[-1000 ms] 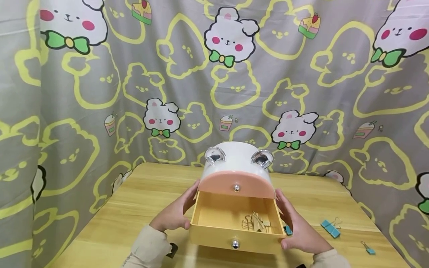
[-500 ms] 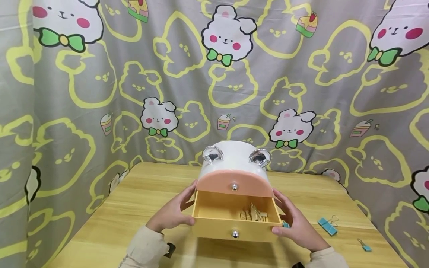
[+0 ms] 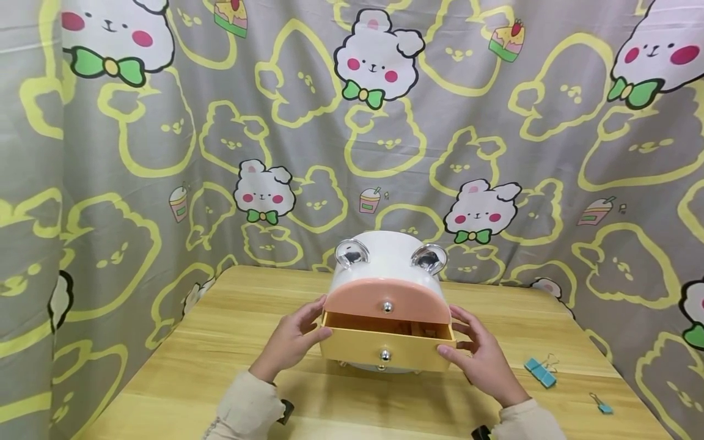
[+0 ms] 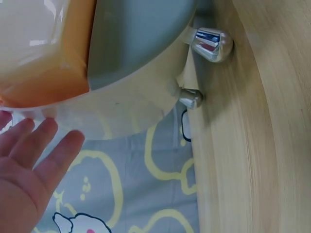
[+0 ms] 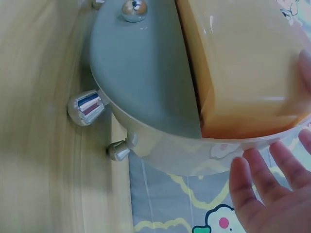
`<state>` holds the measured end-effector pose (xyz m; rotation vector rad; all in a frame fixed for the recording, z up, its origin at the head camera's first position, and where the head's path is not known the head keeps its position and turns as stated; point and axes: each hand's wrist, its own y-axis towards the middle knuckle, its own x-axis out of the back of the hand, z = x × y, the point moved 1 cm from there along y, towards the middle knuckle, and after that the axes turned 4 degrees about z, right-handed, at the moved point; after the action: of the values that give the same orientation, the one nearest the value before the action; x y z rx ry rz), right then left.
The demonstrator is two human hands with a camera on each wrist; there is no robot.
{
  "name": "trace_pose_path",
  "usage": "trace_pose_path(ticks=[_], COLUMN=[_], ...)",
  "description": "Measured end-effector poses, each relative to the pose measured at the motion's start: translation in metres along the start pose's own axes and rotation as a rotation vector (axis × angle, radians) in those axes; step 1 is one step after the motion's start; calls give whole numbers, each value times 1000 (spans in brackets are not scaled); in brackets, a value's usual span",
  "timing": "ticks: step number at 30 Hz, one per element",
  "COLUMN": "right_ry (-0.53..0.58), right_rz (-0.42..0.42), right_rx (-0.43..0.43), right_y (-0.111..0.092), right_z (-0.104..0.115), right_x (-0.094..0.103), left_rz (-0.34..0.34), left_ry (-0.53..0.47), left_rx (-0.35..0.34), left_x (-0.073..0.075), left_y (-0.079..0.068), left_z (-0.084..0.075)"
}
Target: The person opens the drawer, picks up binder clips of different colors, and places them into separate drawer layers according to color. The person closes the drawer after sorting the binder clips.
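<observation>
A rounded white desktop drawer cabinet [image 3: 379, 260] with silver ears has a peach top drawer [image 3: 357, 300]. Below it, the yellow middle drawer [image 3: 352, 347] sticks out partway, its inside mostly in shadow. My left hand [image 3: 294, 339] lays its thumb on the drawer's left front corner. On the other side my right hand [image 3: 486, 360] touches the right front corner with its thumb. Both wrist views show extended fingertips along the cabinet's curved side, at the left [image 4: 48, 126] and right. A blue-grey bottom drawer [image 5: 141, 63] is closed.
To the right on the wooden table [image 3: 192, 366] lie a larger teal binder clip [image 3: 541, 372] and a small teal one [image 3: 602, 406]. A patterned grey curtain [image 3: 319, 153] hangs behind and at the left. The cabinet rests on silver feet [image 4: 211, 44].
The yellow drawer has slid back into the cabinet by a good part, with both thumbs moving along at its front. The gold binder clips inside have gone mostly out of sight.
</observation>
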<state>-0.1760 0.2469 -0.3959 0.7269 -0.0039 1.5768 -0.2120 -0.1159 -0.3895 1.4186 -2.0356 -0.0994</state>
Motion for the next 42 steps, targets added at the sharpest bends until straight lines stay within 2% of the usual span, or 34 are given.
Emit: trace_pose_path(ticks=[4, 9, 17, 25, 35, 39, 42], right_ry=[-11, -29, -51, -57, -86, -113, -140], right_rz=[-53, -111, -163, -188, -198, -254, -318], right_rx=[15, 33, 10, -28, -21, 12, 44], right_y=[3, 6, 10, 10, 10, 5, -1], right_z=[-3, -8, -11, -9, -10, -9, -5], right_x=[-3, -6, -10, -10, -11, -14, -19], left_rz=[-84, -165, -242, -261, -264, -255, -246], left_ry=[27, 15, 25, 39, 62, 95, 100], left_rx=[31, 41, 33, -6, 2, 2, -24], left_x=[-3, -6, -8, -9, -8, -7, -5], left_y=[2, 5, 8, 8, 9, 10, 14], left_z=[-3, -6, -2, -1, 0, -2, -7])
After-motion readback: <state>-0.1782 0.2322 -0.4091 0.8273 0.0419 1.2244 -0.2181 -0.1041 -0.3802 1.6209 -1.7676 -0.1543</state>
